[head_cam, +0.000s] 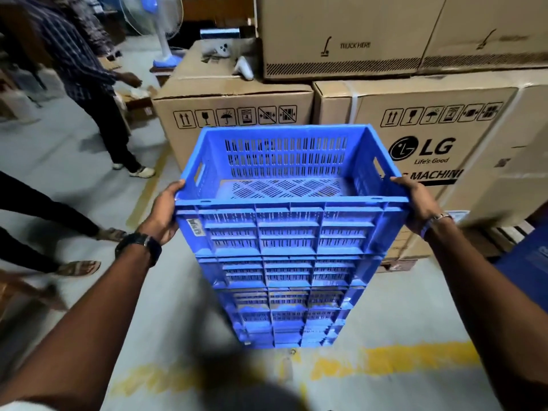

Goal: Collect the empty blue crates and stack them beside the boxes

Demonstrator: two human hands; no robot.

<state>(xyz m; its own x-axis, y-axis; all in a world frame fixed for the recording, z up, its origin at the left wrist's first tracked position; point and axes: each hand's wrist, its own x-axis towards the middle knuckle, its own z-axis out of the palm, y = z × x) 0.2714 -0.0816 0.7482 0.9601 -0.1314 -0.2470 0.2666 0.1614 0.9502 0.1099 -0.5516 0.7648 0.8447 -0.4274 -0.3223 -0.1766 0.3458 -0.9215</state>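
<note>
"LG Life's Good" and "MACHIN" on right cardboard box [430, 137], "TRUCK HERE" on upper box [341, 31]

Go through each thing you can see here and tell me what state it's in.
Top crate: empty, held at both ends.
Crate stack: upright on the floor.
Left hand: grip closed on the top crate's rim.
Right hand: grip closed on the top crate's rim.
Cardboard boxes: closed, stacked.
Fan: standing; running or not, unclear.

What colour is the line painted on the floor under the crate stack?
Yellow, worn and patchy; head view, the only one.
</note>
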